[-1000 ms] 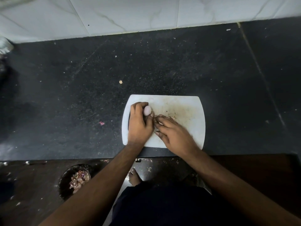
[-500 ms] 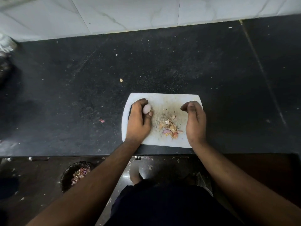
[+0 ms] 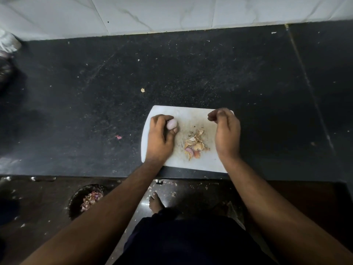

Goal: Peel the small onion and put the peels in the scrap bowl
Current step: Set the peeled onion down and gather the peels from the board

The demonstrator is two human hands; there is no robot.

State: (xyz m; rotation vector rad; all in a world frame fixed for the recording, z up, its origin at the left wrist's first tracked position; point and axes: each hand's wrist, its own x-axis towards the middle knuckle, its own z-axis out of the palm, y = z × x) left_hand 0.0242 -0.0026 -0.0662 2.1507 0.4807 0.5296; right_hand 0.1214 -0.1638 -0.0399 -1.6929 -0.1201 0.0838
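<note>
A small pale pink peeled onion (image 3: 171, 124) is gripped in my left hand (image 3: 160, 139) over the left part of the white cutting board (image 3: 191, 163). A heap of tan and pink peels (image 3: 195, 146) lies on the board between my hands. My right hand (image 3: 226, 133) hovers over the board's right side, fingers curled inward, with nothing visible in them. The dark scrap bowl (image 3: 76, 202) with pink peels inside stands on the floor below the counter edge, at lower left.
The board lies near the front edge of a black stone counter (image 3: 95, 92) backed by white tiles (image 3: 172, 12). Small scraps (image 3: 118, 137) dot the counter. Some foil or plastic object (image 3: 6, 46) lies at far left. A bare foot (image 3: 155, 202) stands on the littered floor.
My right hand left the peels beside my left hand and moved to the board's right side, uncovering the peel heap. My left hand kept hold of the onion.
</note>
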